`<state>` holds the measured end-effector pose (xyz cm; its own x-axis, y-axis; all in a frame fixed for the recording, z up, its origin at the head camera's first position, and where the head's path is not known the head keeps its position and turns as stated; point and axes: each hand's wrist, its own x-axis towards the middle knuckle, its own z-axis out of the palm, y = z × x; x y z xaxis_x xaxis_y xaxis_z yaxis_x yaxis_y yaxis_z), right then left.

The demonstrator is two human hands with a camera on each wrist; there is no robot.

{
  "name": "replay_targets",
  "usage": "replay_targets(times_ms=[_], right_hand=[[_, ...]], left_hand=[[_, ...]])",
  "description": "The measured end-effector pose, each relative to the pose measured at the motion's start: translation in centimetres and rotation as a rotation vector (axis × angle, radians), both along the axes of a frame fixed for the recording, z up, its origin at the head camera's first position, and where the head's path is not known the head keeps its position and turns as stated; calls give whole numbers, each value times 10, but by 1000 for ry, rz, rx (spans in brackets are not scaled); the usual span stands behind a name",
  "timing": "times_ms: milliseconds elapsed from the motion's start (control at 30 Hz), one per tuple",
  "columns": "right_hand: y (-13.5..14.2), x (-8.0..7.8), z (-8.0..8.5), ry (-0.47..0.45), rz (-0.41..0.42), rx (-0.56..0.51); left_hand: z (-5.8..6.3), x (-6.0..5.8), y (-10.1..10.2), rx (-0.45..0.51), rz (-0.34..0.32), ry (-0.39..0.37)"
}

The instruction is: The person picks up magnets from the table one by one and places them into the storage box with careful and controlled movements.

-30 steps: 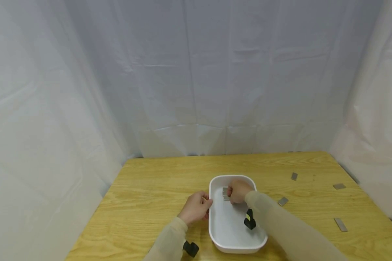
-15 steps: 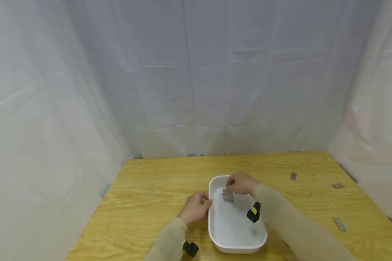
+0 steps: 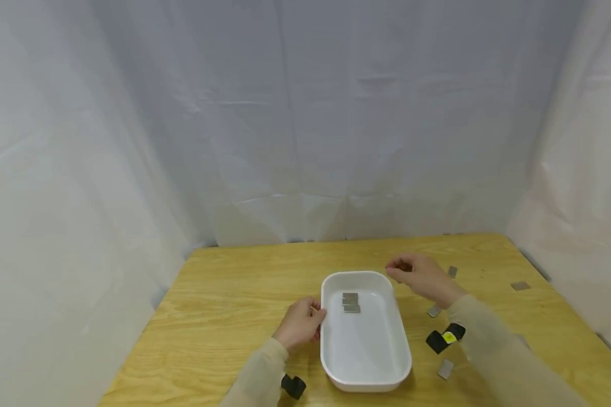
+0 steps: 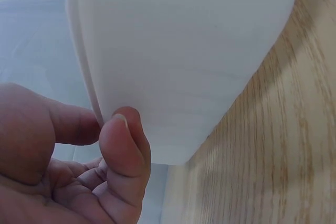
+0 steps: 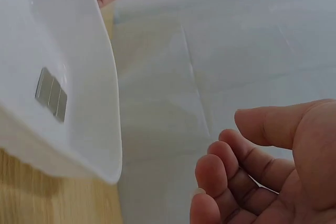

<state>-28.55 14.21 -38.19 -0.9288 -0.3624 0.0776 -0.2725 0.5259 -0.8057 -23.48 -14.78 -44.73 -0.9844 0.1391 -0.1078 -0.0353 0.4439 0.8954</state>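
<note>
A white rectangular tray [image 3: 366, 345] with rounded corners stands on the wooden table. Several small grey metal plates [image 3: 351, 298] lie side by side on its floor near the far left; the right wrist view shows these plates [image 5: 51, 95] too. My left hand [image 3: 300, 323] pinches the tray's left rim between thumb and finger, as the left wrist view confirms for that hand [image 4: 79, 166]. Beyond the tray's far right corner, my right hand [image 3: 424, 277] hangs above the table. Its fingers are loosely curled and hold nothing [image 5: 262, 166].
Loose metal plates lie on the right of the table: one by the right hand [image 3: 452, 272], a plate farther right [image 3: 520, 286], another beneath the right wrist [image 3: 434, 310] and one near the front [image 3: 445, 370]. The right sleeve partly covers one more. White sheeting [image 3: 315, 141] hangs behind.
My right hand has risen from the plates inside the tray and moved right, out past the rim. The plates stay in the tray. My left hand keeps its hold on the rim.
</note>
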Motion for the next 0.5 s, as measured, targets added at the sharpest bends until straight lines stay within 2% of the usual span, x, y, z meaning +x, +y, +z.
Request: replay_targets(times_ms=[267,367,500], right_hand=[[43,11,-11,14,-91,-49],[54,17,-14,27,-92,-51],[65,24,-17,-1,-69,-49]], left_hand=[[1,2,-8,6,10,-15],[1,2,-10,0,14,-19],[3,4,-12,-10,18,-32]])
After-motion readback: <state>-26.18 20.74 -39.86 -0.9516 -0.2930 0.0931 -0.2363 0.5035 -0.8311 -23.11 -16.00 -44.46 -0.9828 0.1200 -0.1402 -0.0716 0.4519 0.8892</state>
